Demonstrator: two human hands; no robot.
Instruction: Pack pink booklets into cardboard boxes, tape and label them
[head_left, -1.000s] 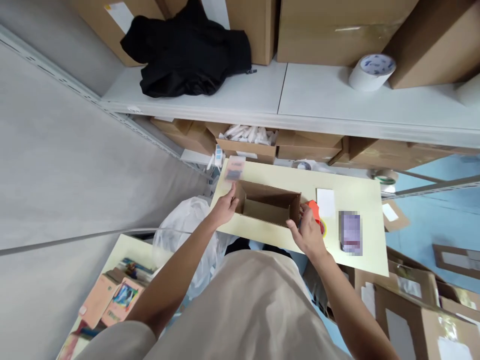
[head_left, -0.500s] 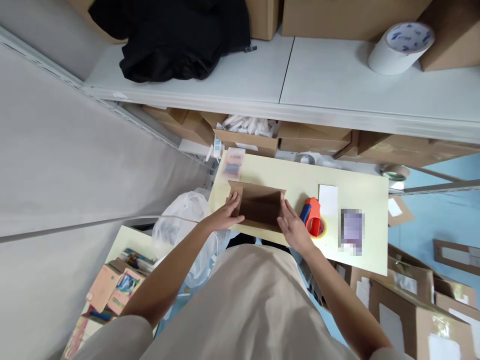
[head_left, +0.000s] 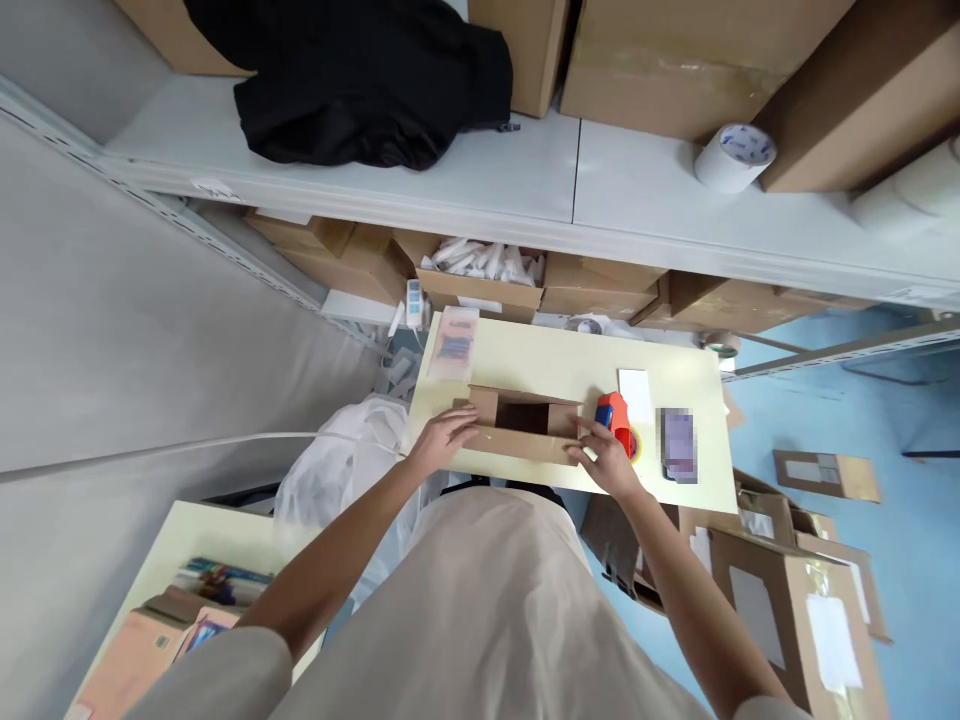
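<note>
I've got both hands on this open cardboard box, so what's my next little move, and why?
Probably fold the near long flap inward over the short end flaps. Those look turned in, with a dark gap showing between them, and your left hand and right hand are at opposite ends of the box.

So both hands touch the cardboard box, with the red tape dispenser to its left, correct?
Wrong side: the head view shows the red tape dispenser to the right of the cardboard box. The left hand and right hand do touch the box.

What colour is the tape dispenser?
Tape dispenser: orange-red with a blue part, shown in the head view.
</note>
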